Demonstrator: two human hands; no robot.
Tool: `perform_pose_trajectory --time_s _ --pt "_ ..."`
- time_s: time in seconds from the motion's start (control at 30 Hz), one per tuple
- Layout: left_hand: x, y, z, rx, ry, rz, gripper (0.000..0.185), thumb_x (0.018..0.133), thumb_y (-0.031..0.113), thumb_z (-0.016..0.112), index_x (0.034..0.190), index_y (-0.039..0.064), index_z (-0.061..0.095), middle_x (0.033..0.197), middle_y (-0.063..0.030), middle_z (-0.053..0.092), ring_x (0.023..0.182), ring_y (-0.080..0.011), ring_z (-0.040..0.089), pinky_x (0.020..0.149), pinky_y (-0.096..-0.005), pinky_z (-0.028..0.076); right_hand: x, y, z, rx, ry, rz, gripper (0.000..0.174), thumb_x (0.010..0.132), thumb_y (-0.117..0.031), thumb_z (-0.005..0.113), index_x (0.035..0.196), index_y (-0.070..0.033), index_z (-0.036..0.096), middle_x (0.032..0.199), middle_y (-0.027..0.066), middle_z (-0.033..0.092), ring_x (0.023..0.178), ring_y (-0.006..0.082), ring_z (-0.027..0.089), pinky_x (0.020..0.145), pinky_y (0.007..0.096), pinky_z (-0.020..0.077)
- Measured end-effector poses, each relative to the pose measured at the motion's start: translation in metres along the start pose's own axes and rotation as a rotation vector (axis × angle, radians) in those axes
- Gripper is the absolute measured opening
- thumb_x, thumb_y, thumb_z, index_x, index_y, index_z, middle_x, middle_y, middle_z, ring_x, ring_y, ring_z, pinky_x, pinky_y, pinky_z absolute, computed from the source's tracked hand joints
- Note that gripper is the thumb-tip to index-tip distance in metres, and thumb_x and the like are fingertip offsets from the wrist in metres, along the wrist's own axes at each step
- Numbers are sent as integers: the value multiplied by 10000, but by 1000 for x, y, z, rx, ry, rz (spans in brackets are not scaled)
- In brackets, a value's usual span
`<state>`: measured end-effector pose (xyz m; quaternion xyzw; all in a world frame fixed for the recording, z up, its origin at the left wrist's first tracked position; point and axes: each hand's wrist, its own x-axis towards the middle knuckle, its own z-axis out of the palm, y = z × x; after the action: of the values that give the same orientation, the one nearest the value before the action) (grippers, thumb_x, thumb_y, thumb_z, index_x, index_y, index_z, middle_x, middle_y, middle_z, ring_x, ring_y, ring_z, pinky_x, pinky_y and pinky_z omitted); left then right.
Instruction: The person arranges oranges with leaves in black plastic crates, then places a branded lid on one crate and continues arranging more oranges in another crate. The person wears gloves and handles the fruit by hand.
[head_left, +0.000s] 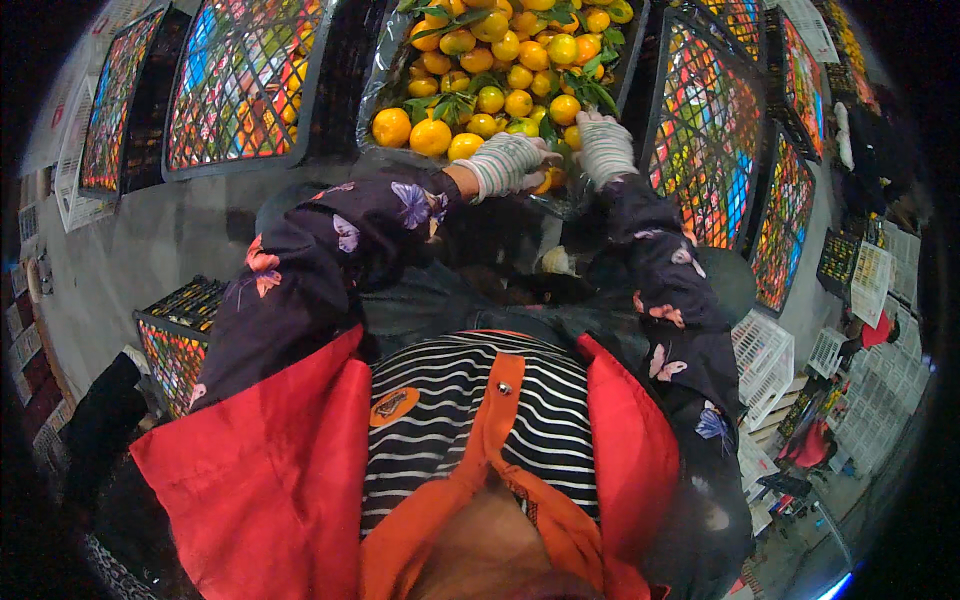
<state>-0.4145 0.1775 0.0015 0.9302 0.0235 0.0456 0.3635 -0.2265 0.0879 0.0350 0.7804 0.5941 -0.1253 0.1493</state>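
A black crate lined with clear plastic film (369, 112) lies before me, heaped with orange and yellow-green mandarins (517, 101). Green leaves (454, 109) cling to some of the fruit. Both my hands wear pale striped knit gloves and reach into the crate's near right part. My left hand (504, 161) has its fingers bent over the fruit by the near rim, close to an orange mandarin (551, 180). Beside it, my right hand (606, 146) points down among mandarins and leaves at the right wall. Its fingertips are partly hidden, so any grip is unclear.
Black mesh crates with colourful printed linings stand on the left (236, 90) and right (705, 127). Another black crate (176, 330) is by my left elbow. White plastic crates (761, 360) sit at the right. A person in red (810, 446) is farther off.
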Motion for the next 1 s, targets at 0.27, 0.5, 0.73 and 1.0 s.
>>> perform_pose_trajectory --time_s 0.27,0.5,0.73,1.0 --pt "4 -7 -4 16 -113 17 387 784 190 624 1169 169 596 975 -131 605 888 -361 595 755 -446 483 -33 -32 -27 69 -23 -72 465 688 -259 772 1102 -149 591 1101 120 581 1062 301 566 872 414 491" --pt "-3 -7 0 11 -17 73 179 772 156 605 947 128 583 914 -114 594 847 -361 591 695 -452 473 -2 -40 29 116 -257 -47 237 889 -179 486 1028 -86 654 1048 186 655 990 335 635 805 440 517" --pt "-9 11 3 352 -64 6 360 824 273 587 1131 98 519 919 -89 605 815 -286 616 711 -421 467 7 -29 23 225 -379 -134 401 725 -191 683 1092 -59 588 1100 185 631 1029 366 601 827 423 496" --pt "-1 12 -13 191 -159 -41 483 834 282 559 1235 15 523 944 -157 620 857 -324 628 698 -451 486 102 -55 -71 585 319 38 602 822 -392 652 1308 -93 461 1276 187 547 1185 348 514 992 424 401"
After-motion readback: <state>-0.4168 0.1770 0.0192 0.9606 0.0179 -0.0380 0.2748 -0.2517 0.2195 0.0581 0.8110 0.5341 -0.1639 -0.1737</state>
